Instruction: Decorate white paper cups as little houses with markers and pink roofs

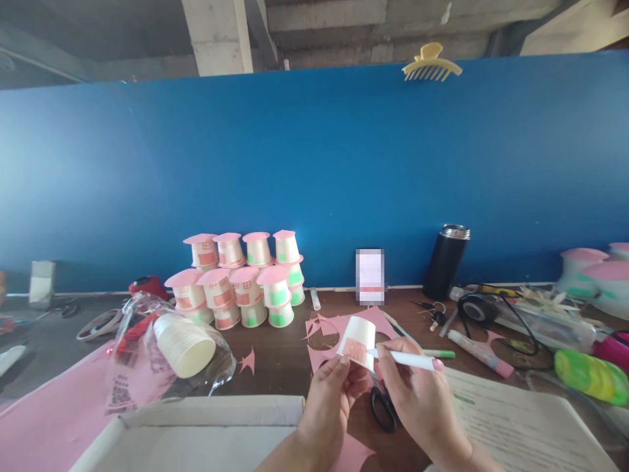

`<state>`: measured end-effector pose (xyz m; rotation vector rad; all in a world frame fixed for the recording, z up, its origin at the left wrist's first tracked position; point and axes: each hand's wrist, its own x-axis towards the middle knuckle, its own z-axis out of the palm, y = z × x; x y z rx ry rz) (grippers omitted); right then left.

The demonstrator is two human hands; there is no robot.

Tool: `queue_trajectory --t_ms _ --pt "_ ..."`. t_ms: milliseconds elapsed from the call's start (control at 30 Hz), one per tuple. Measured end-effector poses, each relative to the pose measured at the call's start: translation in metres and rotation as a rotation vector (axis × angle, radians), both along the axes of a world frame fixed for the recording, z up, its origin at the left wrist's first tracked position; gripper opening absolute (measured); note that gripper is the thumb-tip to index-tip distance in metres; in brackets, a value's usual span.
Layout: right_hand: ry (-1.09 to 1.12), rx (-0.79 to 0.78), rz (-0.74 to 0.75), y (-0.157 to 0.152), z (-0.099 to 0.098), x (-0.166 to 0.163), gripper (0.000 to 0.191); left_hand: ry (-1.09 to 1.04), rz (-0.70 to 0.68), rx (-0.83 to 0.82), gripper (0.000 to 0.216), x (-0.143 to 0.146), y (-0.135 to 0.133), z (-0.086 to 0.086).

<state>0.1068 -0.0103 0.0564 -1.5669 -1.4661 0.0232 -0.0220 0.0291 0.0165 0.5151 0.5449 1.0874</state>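
"Where is the cup [361, 329], and what do your fingers hold?"

"It is tilted in your left hand [334, 396], above the table [275, 373], with your fingers pinched on its lower rim. Your right hand [420, 400] has its fingers closed round a white pen [410, 358], tip at the cup's side; whether it touches, you can't tell."

"How far along are you with it?"

"Partway, by the look of it. You have a pink patch [354, 347] low on the white wall, but no window shows on the side in view and no roof covers the top. The roofed cups [247, 286], stacked towards the table's far edge, carry pink or green patches, some with windows, so yours seems to lack those parts."

"And the materials about you?"

"Your cup looks like smooth paper, tapered. Behind it lies thin pink card [319, 328], cut with rounded holes. Black-handled scissors [383, 410] lie between your hands. Farther left, a crinkled clear bag [226, 367] holds nested plain cups [189, 347]. Near the far edge, on your right, a dark cylindrical flask [445, 265] stands upright."
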Motion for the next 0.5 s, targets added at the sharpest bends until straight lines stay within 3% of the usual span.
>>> queue_trajectory --t_ms 500 --pt "-0.022 -0.038 -0.004 0.0003 -0.0017 0.0009 0.028 -0.032 -0.011 0.0 0.026 0.0 0.0004 0.0023"
